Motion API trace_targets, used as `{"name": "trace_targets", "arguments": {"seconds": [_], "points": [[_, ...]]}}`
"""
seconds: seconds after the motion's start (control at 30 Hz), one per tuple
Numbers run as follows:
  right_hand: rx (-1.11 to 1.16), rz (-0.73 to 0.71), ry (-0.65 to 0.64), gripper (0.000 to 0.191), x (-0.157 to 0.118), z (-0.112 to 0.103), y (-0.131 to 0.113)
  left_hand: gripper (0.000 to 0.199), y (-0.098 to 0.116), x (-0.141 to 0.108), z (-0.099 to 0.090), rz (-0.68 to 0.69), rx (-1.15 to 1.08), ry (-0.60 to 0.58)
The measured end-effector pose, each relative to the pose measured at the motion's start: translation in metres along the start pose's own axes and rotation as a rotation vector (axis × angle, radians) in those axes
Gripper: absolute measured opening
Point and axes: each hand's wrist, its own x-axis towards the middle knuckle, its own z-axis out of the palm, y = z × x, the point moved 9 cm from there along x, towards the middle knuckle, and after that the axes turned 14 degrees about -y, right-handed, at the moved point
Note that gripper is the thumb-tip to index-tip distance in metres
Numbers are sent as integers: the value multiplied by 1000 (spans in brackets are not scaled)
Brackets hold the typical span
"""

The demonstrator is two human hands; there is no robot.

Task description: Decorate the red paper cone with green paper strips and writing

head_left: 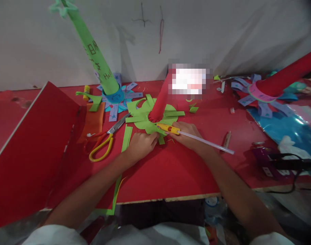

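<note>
A red paper tube (pixel 160 102) stands tilted on a green paper base (pixel 142 117) with several strips sticking out around it. My left hand (pixel 142 144) is closed at the near edge of the base, its fingertips pinching the green paper. My right hand (pixel 188 134) is closed around a yellow glue gun (pixel 169 129), whose nozzle points left over the base near the tube's foot. From its back end a clear glue stick (pixel 208 142) sticks out to the right. Yellow-handled scissors (pixel 101 149) lie partly spread left of my left hand.
Behind the scissors stands a green paper tower (pixel 94 58) on a blue base. Another red tube (pixel 290 75) with purple strips lies tilted at the right. A red board (pixel 30 149) leans at the left. Green strips (pixel 126 137), orange paper (pixel 94 119) and a purple box (pixel 266 163) lie about.
</note>
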Motion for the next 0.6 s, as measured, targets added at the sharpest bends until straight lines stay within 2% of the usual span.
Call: {"name": "trace_targets", "arguments": {"seconds": [0.27, 0.43, 0.6], "points": [[25, 31, 12, 33, -4, -5, 14, 39, -2, -1, 1, -21, -15, -18], [6, -32, 2, 32, -2, -1, 5, 41, -3, 0, 4, -12, 4, 2], [22, 9, 22, 31, -3, -5, 7, 41, -3, 0, 2, -8, -6, 5]]}}
